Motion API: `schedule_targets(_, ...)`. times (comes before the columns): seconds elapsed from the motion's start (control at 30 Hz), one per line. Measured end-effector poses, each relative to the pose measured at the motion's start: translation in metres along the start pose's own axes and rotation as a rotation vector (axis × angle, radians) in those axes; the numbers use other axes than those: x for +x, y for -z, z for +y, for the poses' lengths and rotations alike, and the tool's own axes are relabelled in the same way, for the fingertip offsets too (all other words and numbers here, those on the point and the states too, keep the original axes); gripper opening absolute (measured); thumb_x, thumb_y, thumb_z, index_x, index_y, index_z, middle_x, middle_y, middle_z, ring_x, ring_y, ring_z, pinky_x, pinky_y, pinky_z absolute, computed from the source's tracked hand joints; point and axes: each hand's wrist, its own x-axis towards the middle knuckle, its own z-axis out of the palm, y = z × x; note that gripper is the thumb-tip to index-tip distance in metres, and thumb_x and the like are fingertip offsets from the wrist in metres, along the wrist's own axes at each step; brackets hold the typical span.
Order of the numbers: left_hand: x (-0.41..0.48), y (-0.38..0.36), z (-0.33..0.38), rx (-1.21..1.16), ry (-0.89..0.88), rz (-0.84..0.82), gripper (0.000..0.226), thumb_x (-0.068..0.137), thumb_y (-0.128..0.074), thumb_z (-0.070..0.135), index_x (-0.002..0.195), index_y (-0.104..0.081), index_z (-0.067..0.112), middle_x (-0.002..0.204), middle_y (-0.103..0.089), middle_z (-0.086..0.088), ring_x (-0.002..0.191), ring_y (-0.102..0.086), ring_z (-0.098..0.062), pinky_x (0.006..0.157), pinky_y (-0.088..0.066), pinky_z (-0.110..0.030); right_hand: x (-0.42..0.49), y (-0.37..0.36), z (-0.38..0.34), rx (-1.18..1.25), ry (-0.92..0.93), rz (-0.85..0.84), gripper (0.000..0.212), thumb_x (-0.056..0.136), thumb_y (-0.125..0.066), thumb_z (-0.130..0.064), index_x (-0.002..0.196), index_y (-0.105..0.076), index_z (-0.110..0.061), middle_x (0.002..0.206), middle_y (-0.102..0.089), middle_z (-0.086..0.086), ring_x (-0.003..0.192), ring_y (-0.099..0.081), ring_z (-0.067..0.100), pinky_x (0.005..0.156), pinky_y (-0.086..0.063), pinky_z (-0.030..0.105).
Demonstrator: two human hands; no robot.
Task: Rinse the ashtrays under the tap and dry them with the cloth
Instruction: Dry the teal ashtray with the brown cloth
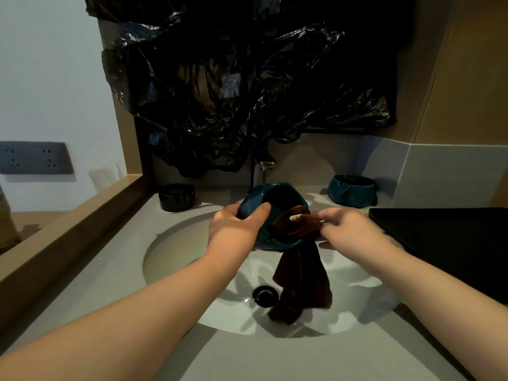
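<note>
As the left hand (233, 226) holds it sideways, the ashtray (254, 198) faces the cloth (299, 268).

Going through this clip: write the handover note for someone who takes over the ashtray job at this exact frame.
Left hand grips the teal faceted ashtray, tilted on its side over the white sink basin.
Right hand pinches the dark brown cloth; one end is pushed into the ashtray's bowl, the rest hangs into the basin.
A second teal ashtray sits on the counter back right, a round black ashtray back left, either side of the metal tap.
Done: drying the held ashtray has begun. Left: finish it; whether the other two are rinsed cannot be told.
</note>
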Motion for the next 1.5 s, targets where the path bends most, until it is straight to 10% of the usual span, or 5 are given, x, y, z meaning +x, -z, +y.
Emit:
schedule_targets(0.13,0.001,-0.001,0.000,-0.016,-0.005,-0.007,0.019,0.080,-0.074,0.038,0.083,-0.065,0.022,0.087,-0.071,-0.006,0.081,-0.070,-0.023,0.070,-0.061,-0.042,0.001,-0.013,0.007,0.303,-0.057,-0.044,0.014,0.090,-0.060,-0.031,0.097,-0.065,-0.021,0.098,-0.069,0.003,0.098,-0.063,0.016,0.087,-0.053,0.031)
schedule_targets(0.5,-0.007,-0.008,0.001,0.083,-0.141,-0.134,0.018,0.078,-0.076,0.031,0.077,-0.059,0.036,0.082,-0.070,0.010,0.080,-0.070,-0.012,0.076,-0.060,-0.037,0.018,-0.026,0.006,0.139,-0.122,0.068,0.018,0.075,-0.077,-0.013,0.077,-0.060,-0.018,0.082,-0.067,0.005,0.082,-0.067,0.022,0.075,-0.058,0.034)
schedule_targets(0.9,-0.004,-0.010,0.007,0.022,-0.028,-0.175,0.010,0.084,-0.072,0.028,0.081,-0.063,0.025,0.082,-0.070,0.000,0.073,-0.070,-0.016,0.061,-0.061,-0.033,0.005,-0.015,-0.003,-0.245,0.211,0.338,0.041,0.082,-0.070,-0.016,0.118,-0.050,-0.022,0.090,-0.061,-0.003,0.090,-0.063,0.021,0.078,-0.056,0.036)
schedule_targets(1.23,0.001,-0.001,0.005,-0.022,-0.011,-0.042,0.013,0.081,-0.073,0.032,0.087,-0.068,0.021,0.084,-0.072,-0.004,0.079,-0.071,-0.023,0.069,-0.062,-0.040,0.011,-0.002,0.003,0.221,0.053,-0.116,0.062,0.084,-0.067,-0.006,0.139,-0.038,-0.015,0.114,-0.065,0.004,0.108,-0.060,0.018,0.100,-0.046,0.035)
schedule_targets(1.5,-0.001,-0.005,0.003,0.023,-0.042,-0.053,0.012,0.081,-0.074,0.032,0.076,-0.067,0.023,0.078,-0.072,-0.002,0.077,-0.071,-0.021,0.070,-0.061,-0.043,-0.003,-0.002,-0.004,-0.233,0.402,0.500,0.036,0.081,-0.072,-0.014,0.098,-0.041,-0.020,0.090,-0.056,-0.004,0.081,-0.056,0.018,0.070,-0.044,0.030)
